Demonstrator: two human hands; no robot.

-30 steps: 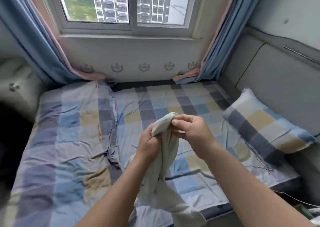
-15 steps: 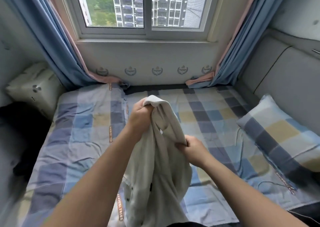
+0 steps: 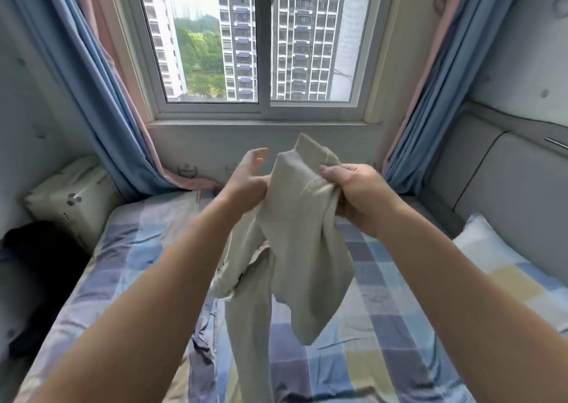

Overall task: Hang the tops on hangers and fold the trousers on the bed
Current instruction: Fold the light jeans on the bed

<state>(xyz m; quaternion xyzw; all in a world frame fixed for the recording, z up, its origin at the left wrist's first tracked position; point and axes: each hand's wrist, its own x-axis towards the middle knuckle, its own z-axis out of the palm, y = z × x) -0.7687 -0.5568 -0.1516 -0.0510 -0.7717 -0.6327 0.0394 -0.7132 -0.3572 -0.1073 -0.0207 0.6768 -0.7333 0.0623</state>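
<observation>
A pale beige garment hangs in the air above the checked bed, bunched at the top and trailing down in two loose lengths. My right hand grips its upper edge, fingers curled into the cloth. My left hand is just left of the garment with its fingers spread and raised; its heel touches the fabric but does not hold it. Whether the garment is a top or trousers cannot be told. No hanger is in view.
A checked pillow lies at the right by the grey padded headboard. A white box-like object and dark clothing sit at the left. Blue curtains frame the window ahead.
My left hand has let go of the garment's top and opened. My right hand moved up to grip the top edge. The view has tilted upward toward the window.
</observation>
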